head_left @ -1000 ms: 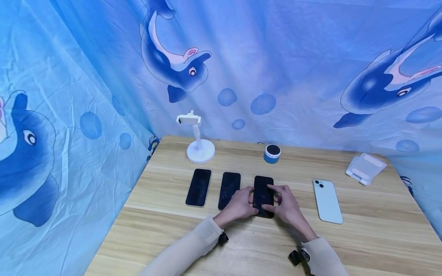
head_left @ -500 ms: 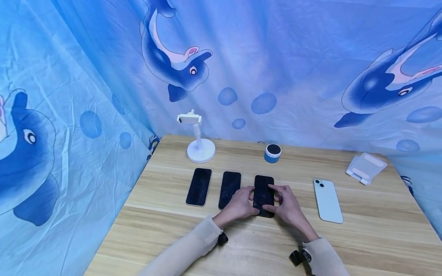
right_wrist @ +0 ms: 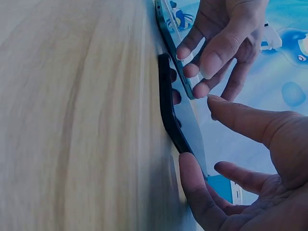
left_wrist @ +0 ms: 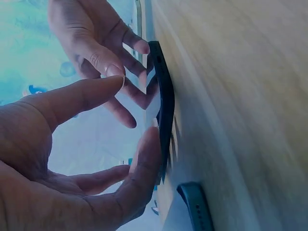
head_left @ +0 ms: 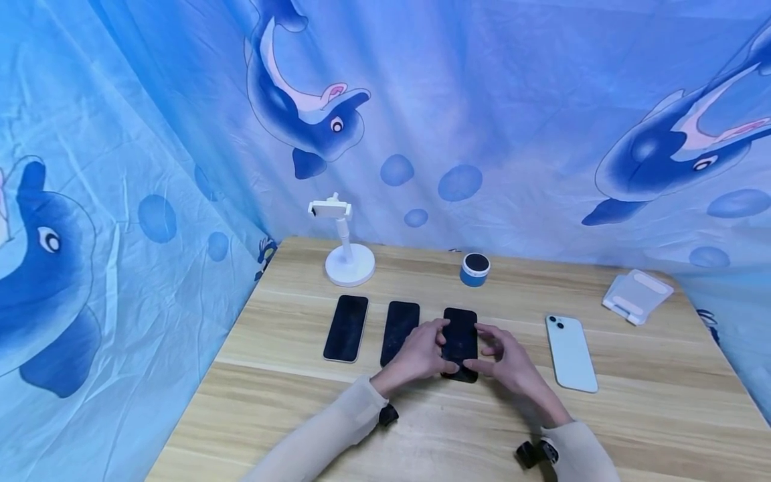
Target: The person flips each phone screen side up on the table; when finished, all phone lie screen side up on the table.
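Note:
A black smartphone (head_left: 460,341) lies screen up on the table between both hands. My left hand (head_left: 418,351) is at its left edge, thumb and fingers spread over that side. On the opposite side, my right hand (head_left: 508,360) has thumb and forefinger parted beside the right edge. In the left wrist view the left thumb stands off the phone (left_wrist: 166,91), while a finger is by its edge. The right wrist view has a right fingertip close to the phone (right_wrist: 167,103); whether it touches is hard to tell. A second dark phone (head_left: 401,328) sits left, partly behind the left hand.
Another dark phone (head_left: 346,328) lies farther left. To the right is a pale phone (head_left: 572,353), camera side up. Along the back stand a white phone stand (head_left: 351,266), a small blue round speaker (head_left: 474,271) and a white folding stand (head_left: 638,294). A dolphin curtain (head_left: 512,120) hangs behind.
My right hand has drawn slightly right, away from the black phone. The left thumb and fingers have shifted slightly over its left edge. The phone stays in about the same spot.

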Demonstrator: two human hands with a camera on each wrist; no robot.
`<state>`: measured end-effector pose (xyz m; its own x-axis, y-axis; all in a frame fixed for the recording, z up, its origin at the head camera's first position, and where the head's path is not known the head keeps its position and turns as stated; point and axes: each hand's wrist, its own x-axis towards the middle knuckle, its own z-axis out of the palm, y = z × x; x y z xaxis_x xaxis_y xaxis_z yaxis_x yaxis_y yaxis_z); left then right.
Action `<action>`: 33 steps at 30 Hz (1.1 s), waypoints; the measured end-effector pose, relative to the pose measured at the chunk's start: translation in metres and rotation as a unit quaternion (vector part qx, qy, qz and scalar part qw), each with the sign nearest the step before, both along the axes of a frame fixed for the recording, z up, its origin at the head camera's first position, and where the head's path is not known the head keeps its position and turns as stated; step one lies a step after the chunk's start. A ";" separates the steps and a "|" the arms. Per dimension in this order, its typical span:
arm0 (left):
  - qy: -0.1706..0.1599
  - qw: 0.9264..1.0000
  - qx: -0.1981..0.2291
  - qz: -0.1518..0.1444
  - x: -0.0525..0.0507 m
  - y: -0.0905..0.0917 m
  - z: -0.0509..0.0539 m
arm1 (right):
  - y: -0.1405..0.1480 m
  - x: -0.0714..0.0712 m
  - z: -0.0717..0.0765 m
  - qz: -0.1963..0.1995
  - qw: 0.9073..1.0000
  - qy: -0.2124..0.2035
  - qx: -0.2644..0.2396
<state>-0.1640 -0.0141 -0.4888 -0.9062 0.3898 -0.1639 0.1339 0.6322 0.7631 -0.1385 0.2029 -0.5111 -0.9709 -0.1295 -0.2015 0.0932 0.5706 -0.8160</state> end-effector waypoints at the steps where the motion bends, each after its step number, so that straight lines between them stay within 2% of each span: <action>1: -0.001 1.000 0.007 -0.004 0.000 0.001 0.001 | 0.002 0.000 0.001 -0.002 1.000 -0.005 -0.006; 8: 0.003 0.998 0.051 -0.031 -0.003 0.019 -0.001 | 0.019 0.006 0.008 -0.018 0.999 -0.016 -0.033; 18: -0.034 0.991 0.116 -0.055 -0.002 0.057 -0.002 | 0.054 0.015 0.013 -0.035 0.999 -0.007 -0.014; 23: -0.051 0.990 0.119 -0.050 -0.001 0.078 -0.002 | 0.076 0.020 0.013 -0.046 0.999 0.004 -0.017; 27: -0.066 0.989 0.125 -0.035 -0.002 0.096 -0.003 | 0.094 0.024 0.013 -0.058 0.998 0.018 -0.016; 33: -0.090 0.988 0.123 -0.009 -0.003 0.121 -0.002 | 0.121 0.026 0.013 -0.081 0.995 0.035 0.052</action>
<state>-0.1672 0.1068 -0.4909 -0.8637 0.4531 -0.2208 -0.0091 0.4239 0.9056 -0.1125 0.3235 -0.4979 -0.9894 0.0479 -0.1369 0.1360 0.6339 -0.7614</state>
